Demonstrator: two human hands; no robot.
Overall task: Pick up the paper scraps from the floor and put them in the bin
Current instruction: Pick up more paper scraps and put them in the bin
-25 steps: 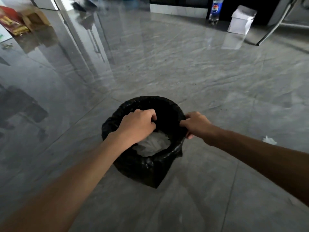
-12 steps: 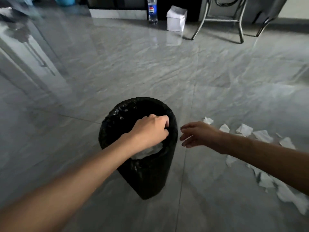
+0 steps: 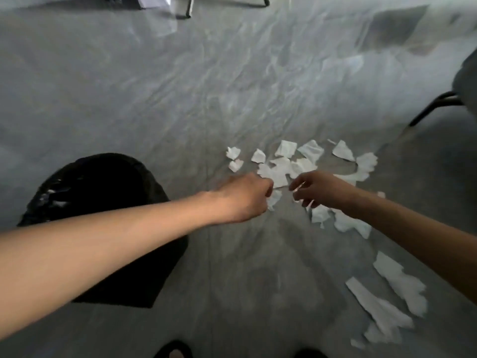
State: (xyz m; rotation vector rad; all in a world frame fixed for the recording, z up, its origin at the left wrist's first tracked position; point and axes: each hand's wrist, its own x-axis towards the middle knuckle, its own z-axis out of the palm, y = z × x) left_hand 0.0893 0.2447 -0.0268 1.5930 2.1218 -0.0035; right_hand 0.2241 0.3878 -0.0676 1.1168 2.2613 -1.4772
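Note:
Several torn white paper scraps lie scattered on the grey floor right of centre, and more long scraps lie at the lower right. A bin lined with a black bag stands on the floor at the left, partly hidden by my left forearm. My left hand hovers over the near edge of the scrap cluster with its fingers curled shut; no scrap shows clearly in its grip. Just to its right, my right hand reaches down over the scraps with fingers apart and empty.
A black chair leg and a dark seat edge intrude at the right. More metal legs and a white box sit at the top edge. My dark slippers show at the bottom. The floor is glossy grey tile.
My left hand let go of the bin rim and both hands moved right, over the scraps. The view swung right and down, so the bin now sits at the left.

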